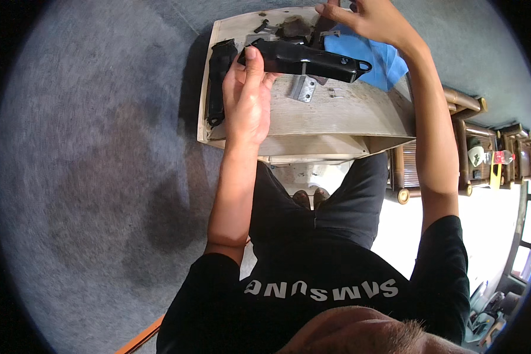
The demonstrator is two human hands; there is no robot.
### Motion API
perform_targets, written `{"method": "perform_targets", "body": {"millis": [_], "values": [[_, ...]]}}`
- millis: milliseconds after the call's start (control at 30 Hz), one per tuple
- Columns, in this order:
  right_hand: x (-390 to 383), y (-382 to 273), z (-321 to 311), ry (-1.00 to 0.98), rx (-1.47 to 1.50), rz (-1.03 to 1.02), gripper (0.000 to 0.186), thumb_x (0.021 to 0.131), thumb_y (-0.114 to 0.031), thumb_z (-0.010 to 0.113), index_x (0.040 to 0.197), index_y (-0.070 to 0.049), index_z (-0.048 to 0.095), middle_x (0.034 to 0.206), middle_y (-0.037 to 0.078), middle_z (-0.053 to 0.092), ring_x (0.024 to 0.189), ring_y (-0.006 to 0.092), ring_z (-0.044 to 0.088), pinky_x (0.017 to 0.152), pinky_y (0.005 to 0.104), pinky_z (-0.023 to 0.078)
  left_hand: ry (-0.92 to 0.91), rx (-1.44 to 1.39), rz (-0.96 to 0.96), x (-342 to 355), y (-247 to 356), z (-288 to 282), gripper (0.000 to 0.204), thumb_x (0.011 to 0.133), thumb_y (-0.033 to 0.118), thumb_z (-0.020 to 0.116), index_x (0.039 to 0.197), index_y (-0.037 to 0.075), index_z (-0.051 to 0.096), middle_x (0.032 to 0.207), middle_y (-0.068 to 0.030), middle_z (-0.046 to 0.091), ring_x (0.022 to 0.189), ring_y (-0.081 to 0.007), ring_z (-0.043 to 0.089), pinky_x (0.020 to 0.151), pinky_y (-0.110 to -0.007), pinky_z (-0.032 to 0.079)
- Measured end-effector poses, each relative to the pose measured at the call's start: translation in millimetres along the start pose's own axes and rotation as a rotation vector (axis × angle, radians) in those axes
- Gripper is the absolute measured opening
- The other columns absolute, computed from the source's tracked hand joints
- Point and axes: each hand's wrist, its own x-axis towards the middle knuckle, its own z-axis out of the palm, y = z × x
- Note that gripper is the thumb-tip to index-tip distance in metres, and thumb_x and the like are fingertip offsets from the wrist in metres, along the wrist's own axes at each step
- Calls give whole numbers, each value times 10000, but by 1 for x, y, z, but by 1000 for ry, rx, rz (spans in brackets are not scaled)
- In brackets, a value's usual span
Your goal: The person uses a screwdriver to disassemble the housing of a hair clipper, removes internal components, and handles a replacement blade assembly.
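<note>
My left hand (249, 97) is closed around one end of a black hair clipper (312, 62), thumb on top. The clipper lies sideways above the wooden table (336, 121), its hanging loop toward the right. My right hand (366, 20) is at the far edge, thumb and a finger bent toward each other; the frame's edge cuts it off, and what it grips cannot be made out. Below the held clipper lies a metal clipper blade (302, 88) with two holes, beside a small wire piece (335, 92). A second black clipper (221, 79) rests along the table's left side.
A blue cloth (369, 56) covers the back right of the table. Small black parts (262, 26) and a dark lump (295, 28) lie at the back. Bamboo furniture (410, 171) stands to the right, with a bottle (504, 157) on it. A grey wall (100, 147) is on the left.
</note>
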Motion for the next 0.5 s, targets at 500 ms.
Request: {"method": "perform_targets", "body": {"millis": [500], "values": [[-12,-18,35,-306,8,-338,532,835,-451,822,1121,-9,744,782,144,713,676,258,672,647,375,524,45,48,48,1,-5,-6,376,1049,392,627,1186,44,591,1100,-41,673,1028,-109,613,894,-327,481]]}}
